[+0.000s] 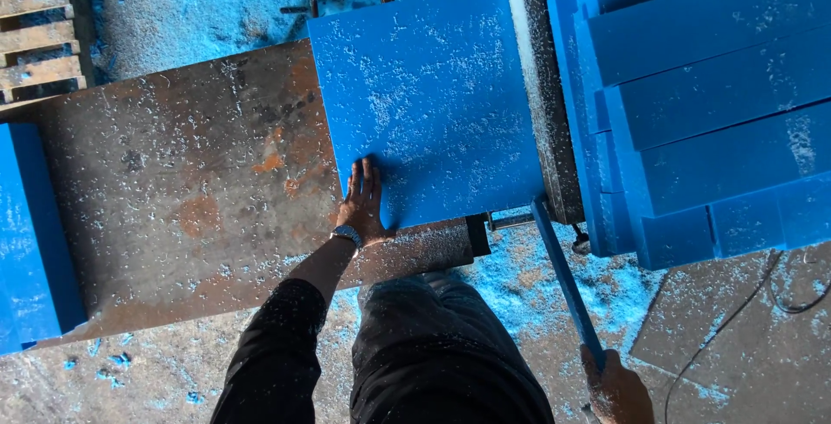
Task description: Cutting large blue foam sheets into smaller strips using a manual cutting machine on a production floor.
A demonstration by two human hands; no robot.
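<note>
Nearest, at the bottom right, the person's right hand [616,387] has its grip clenched around the near end of a thin blue strip [563,273], which slants up and away to the left until its far end meets the near right corner of a big blue slab [428,104]. Beside that, dark trousers [441,346] and a black sleeve [277,346] speckled with pale chips fill the near middle, above a floor [138,381] littered with blue shavings.

A little farther in, the left hand [362,203], a wristwatch [347,234] on its wrist, lies flat with fingers spread and nothing in its grip, pressing on the near left corner of the slab. The slab rests on a rusty metal table [182,182] dusted with shavings, its right edge against a grey upright rail [541,86].

At the left edge, another blue block [30,234] sits on the table's end. To the right, past the rail, cut blue blocks [710,104] are stacked high. Far left, wooden slats [39,26] show.
</note>
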